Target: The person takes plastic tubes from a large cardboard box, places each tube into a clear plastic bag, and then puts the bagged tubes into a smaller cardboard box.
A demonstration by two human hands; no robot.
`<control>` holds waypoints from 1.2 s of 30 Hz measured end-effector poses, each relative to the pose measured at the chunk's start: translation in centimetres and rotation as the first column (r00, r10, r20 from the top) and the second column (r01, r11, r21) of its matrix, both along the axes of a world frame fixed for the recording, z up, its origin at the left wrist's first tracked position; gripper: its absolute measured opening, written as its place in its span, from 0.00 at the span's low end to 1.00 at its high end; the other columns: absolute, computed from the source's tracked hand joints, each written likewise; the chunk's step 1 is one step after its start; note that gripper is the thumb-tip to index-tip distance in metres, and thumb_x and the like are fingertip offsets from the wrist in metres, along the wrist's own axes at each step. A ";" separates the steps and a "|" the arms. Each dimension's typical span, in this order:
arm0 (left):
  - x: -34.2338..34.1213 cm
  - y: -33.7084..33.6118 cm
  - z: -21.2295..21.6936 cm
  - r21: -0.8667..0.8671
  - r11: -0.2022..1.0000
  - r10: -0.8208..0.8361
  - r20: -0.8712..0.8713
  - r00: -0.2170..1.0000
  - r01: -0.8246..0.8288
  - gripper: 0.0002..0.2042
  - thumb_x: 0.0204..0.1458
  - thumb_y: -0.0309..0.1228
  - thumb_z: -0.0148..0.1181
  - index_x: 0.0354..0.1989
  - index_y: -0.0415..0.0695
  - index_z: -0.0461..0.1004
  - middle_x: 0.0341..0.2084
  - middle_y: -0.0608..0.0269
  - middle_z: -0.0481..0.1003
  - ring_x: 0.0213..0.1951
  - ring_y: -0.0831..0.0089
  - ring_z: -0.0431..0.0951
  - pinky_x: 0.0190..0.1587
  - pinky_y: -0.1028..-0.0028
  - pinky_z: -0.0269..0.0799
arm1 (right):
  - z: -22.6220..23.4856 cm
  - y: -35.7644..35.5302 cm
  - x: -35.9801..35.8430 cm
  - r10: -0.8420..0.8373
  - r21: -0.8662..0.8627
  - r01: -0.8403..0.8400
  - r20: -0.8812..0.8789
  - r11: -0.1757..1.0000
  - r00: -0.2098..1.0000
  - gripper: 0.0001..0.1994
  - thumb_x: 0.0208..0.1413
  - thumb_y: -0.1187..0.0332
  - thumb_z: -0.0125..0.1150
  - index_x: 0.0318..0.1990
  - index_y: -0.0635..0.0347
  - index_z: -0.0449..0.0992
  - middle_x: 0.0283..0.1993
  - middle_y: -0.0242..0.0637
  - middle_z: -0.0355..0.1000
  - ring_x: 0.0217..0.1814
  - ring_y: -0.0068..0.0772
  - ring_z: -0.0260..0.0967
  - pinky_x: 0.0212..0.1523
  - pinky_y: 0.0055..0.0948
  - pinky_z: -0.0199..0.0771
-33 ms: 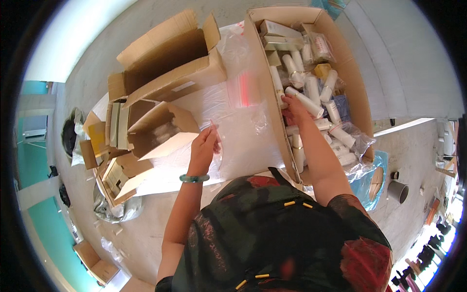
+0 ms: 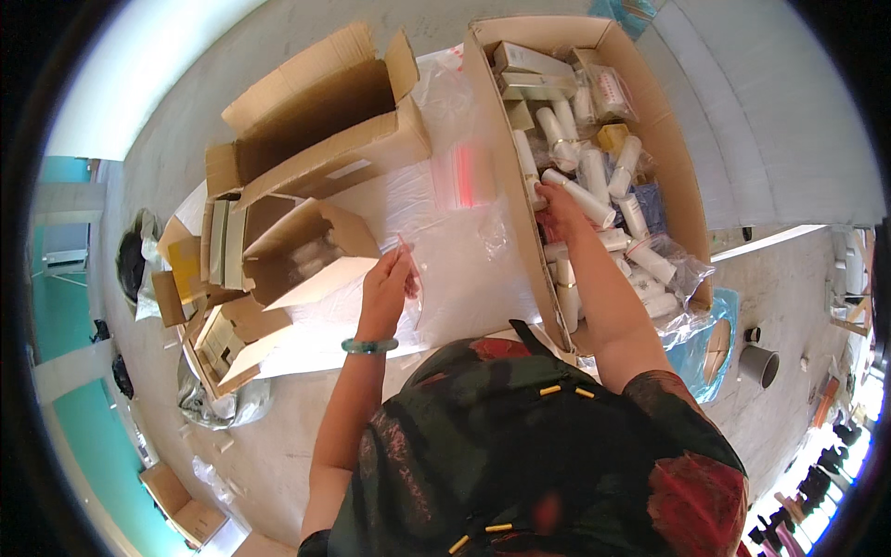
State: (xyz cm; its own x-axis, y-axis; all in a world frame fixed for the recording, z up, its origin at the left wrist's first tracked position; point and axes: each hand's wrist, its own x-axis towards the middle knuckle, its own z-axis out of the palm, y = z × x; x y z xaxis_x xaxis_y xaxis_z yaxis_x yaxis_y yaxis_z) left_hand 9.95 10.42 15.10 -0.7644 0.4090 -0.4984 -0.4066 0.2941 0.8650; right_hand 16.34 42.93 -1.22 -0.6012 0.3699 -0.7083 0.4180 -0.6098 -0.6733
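Bag, clear: pinched in your left hand. Tubes, white: at your right hand, grasp unclear, inside carton. Bag stack, red-edged: ahead, between your hands. Box, open: just left of your left hand.

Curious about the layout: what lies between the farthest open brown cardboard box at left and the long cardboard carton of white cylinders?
In the head view, clear plastic bags, some with red strips, lie between box and carton.
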 end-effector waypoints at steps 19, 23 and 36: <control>-0.1 -1.6 1.0 -0.064 0.996 0.036 -0.352 0.935 -0.062 0.25 0.48 0.16 0.42 0.57 0.45 0.63 0.45 0.56 0.68 0.26 0.78 0.69 0.31 0.79 0.68 | 6.6 -0.2 -0.1 -0.041 0.209 0.094 -0.247 0.973 0.968 0.19 0.49 0.64 0.60 0.48 0.62 0.71 0.41 0.31 0.70 0.37 0.24 0.67 0.37 0.22 0.67; -2.1 -1.4 0.6 -0.201 0.960 -0.276 -0.572 0.773 0.194 0.21 0.49 0.18 0.43 0.54 0.42 0.65 0.45 0.60 0.71 0.29 0.75 0.68 0.36 0.79 0.65 | 14.6 -3.0 2.5 0.203 0.253 -0.124 -0.311 0.959 0.928 0.23 0.47 0.67 0.61 0.53 0.61 0.68 0.44 0.31 0.68 0.41 0.22 0.66 0.40 0.22 0.68; -2.1 1.6 6.5 0.293 0.925 -0.309 0.201 0.930 0.244 0.24 0.50 0.51 0.54 0.45 0.41 0.67 0.22 0.57 0.74 0.14 0.86 0.52 0.17 0.85 0.47 | 27.2 -7.1 1.9 0.913 0.861 -0.488 0.072 0.146 0.402 0.26 0.42 0.64 0.64 0.53 0.58 0.69 0.43 0.38 0.69 0.45 0.35 0.67 0.49 0.30 0.64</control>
